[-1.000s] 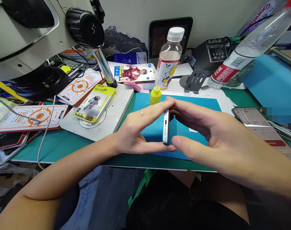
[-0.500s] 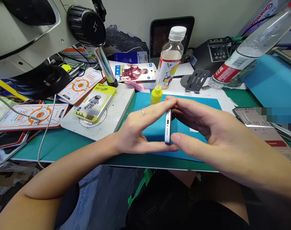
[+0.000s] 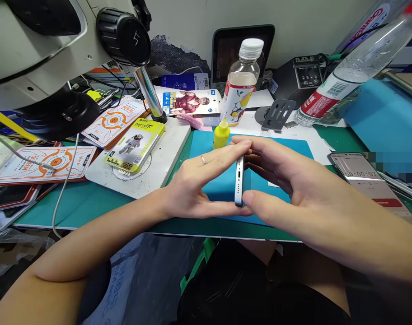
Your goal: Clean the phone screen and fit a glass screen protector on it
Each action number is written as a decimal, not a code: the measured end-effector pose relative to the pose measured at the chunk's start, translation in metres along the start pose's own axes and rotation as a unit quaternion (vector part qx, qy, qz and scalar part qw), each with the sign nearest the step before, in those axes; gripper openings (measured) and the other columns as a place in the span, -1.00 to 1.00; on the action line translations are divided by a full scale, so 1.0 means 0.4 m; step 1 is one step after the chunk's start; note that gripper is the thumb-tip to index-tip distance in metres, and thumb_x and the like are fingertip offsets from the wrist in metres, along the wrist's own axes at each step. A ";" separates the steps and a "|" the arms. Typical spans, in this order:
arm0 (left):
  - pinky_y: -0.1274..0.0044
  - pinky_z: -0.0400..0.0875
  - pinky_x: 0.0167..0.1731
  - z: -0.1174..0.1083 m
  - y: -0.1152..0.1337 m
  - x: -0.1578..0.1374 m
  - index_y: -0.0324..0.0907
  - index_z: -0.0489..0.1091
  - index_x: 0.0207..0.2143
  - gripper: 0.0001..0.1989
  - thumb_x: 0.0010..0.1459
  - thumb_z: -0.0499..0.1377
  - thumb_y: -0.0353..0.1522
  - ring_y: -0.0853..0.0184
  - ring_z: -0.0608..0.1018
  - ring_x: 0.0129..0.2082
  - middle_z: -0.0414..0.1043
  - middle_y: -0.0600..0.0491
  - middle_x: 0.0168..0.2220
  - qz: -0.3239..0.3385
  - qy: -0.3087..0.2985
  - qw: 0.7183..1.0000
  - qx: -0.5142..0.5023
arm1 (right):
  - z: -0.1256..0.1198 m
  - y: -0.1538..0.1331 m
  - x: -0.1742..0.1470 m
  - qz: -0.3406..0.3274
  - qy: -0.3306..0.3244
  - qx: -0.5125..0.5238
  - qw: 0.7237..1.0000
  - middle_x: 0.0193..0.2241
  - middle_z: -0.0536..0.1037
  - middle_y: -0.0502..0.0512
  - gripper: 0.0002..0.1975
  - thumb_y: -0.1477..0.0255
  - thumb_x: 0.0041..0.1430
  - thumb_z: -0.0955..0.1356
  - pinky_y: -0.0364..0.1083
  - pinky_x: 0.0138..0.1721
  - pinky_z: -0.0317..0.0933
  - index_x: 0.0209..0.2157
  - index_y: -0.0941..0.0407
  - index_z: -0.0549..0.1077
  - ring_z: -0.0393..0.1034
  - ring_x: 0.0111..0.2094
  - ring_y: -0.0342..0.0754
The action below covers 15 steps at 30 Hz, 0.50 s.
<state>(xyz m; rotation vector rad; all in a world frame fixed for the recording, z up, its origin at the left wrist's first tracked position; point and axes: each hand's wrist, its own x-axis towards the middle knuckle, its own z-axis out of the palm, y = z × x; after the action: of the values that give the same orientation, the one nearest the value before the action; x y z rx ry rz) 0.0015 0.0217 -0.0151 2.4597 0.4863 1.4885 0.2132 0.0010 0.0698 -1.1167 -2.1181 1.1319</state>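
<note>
The bare left hand (image 3: 192, 185) and bare right hand (image 3: 294, 180) pinch a flat, silver-edged phone (image 3: 239, 183) between fingers and thumbs, above a flat blue mat (image 3: 202, 143). The phone is at five o'clock from a little yellow plastic bottle (image 3: 221, 135).

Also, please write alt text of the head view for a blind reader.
The wearer's left hand holds a phone on edge above a blue mat, the right hand cupped beside it. Beyond stands a yellow bottle; a microscope is at left, and another phone showing 00:00:07 lies at right.
</note>
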 end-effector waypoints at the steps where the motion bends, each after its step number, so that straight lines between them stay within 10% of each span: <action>1: 0.30 0.51 0.28 0.001 -0.001 0.001 -0.06 0.05 0.48 -0.11 0.24 0.36 -0.13 0.06 0.55 0.25 0.37 -0.08 0.35 0.008 0.003 1.000 -0.004 | 0.001 -0.002 -0.001 0.003 -0.001 -0.001 1.000 -0.11 0.65 0.04 -0.40 0.50 0.14 0.44 0.15 0.03 0.50 0.22 -0.14 0.44 0.57 -0.01 0.23; 15: 0.31 0.49 0.30 0.001 0.003 0.003 -0.05 0.06 0.48 -0.16 0.28 0.30 -0.08 0.07 0.53 0.26 0.35 -0.02 0.37 -0.002 0.003 1.000 -0.006 | 0.002 -0.006 -0.004 0.020 -0.014 -0.008 1.000 -0.11 0.61 0.06 -0.45 0.50 0.15 0.40 0.10 -0.06 0.52 0.17 -0.13 0.44 0.57 -0.06 0.20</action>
<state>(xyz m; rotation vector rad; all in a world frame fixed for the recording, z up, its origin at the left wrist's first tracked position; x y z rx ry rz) 0.0027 0.0210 -0.0138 2.4444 0.4808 1.4943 0.2125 -0.0013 0.0713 -1.1612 -2.1387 1.1563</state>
